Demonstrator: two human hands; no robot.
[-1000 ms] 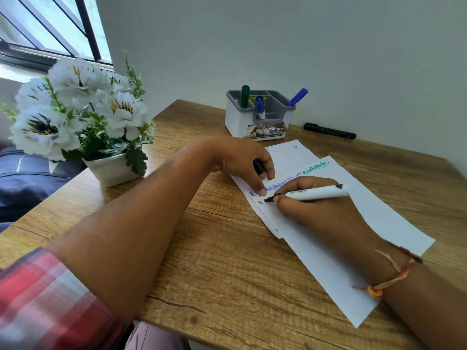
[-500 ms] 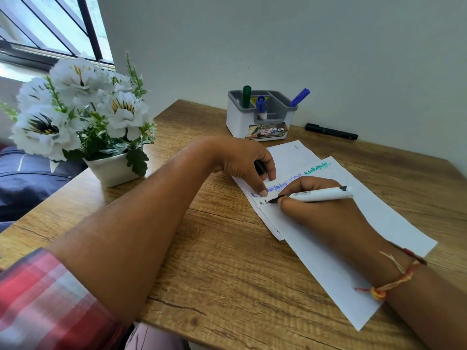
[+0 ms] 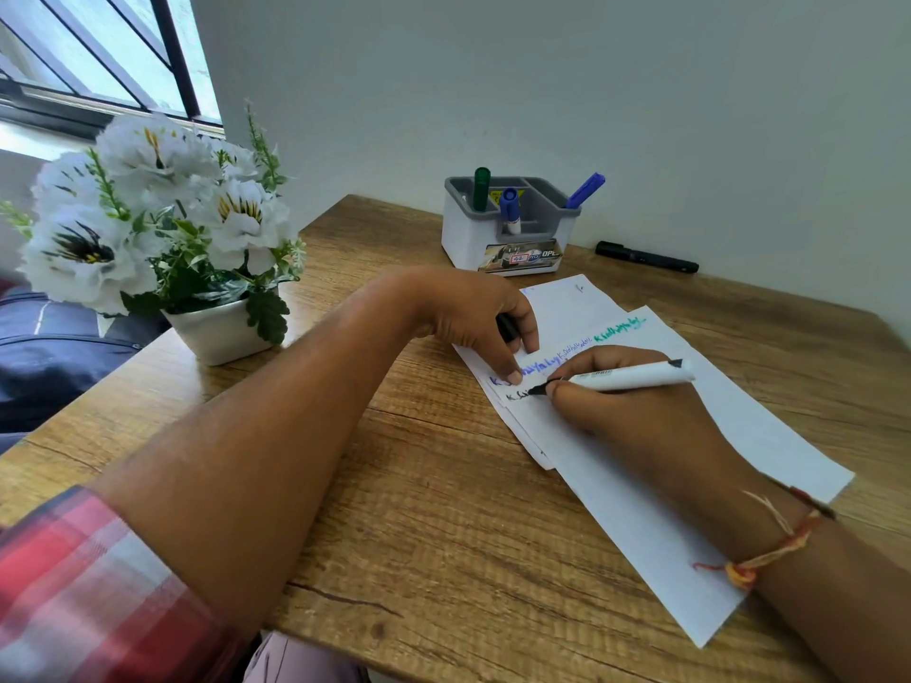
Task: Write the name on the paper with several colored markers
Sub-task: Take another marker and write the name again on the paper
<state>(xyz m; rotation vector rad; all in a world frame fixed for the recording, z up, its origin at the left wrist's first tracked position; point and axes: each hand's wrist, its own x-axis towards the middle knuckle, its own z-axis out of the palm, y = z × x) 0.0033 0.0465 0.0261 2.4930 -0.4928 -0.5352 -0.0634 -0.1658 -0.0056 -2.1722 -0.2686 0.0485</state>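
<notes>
1. Wooden desk (image 3: 443,510) against a pale wall is carrying the paper (image 3: 641,525), lying slantwise at right, overlapping another sheet (image 3: 567,298).
2. Person's right hand (image 3: 626,406) is pinching the white marker (image 3: 631,378) low on its barrel, black tip touching the paper, starting a black line under blue and green names.
3. Person's left hand (image 3: 473,317) is curling round a black cap (image 3: 508,328), one fingertip pressing the paper beside the writing.
4. Paper is looking thin, light, floppy, probably sliding unless pinned; pressing flat near the writing is beating lifting an edge.
5. Marker is looking light and rigid; gripping near the tip is giving control.
6. Behind, a holder (image 3: 468,244) is holding a green marker (image 3: 481,187) and blue markers (image 3: 585,189).
</notes>
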